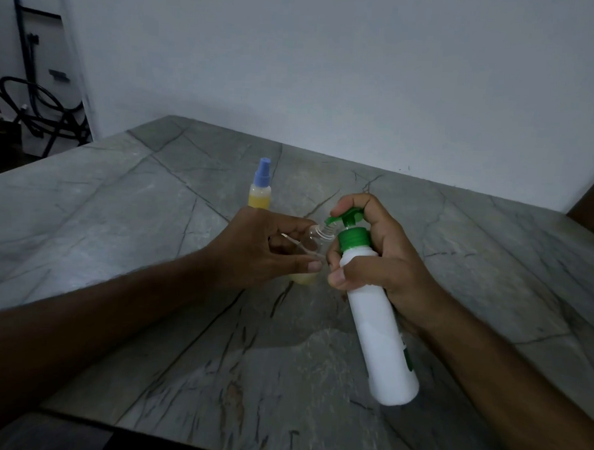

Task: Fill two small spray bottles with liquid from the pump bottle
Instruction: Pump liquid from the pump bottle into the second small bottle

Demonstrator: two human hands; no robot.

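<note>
Grey stone table (121, 198); right hand (382, 248) grips tilted pump bottle (376, 315), nozzle left into open spray bottle (313, 239) left hand (264, 247) holds

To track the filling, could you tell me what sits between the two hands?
In the head view, the open clear bottle, held by the left hand, sits before the right hand.

open bottle (308, 248): mostly covered by the left hand (264, 247)
capped bottle (260, 186): base behind that hand
pump bottle (376, 315): label barely peeking, can't read it
</note>
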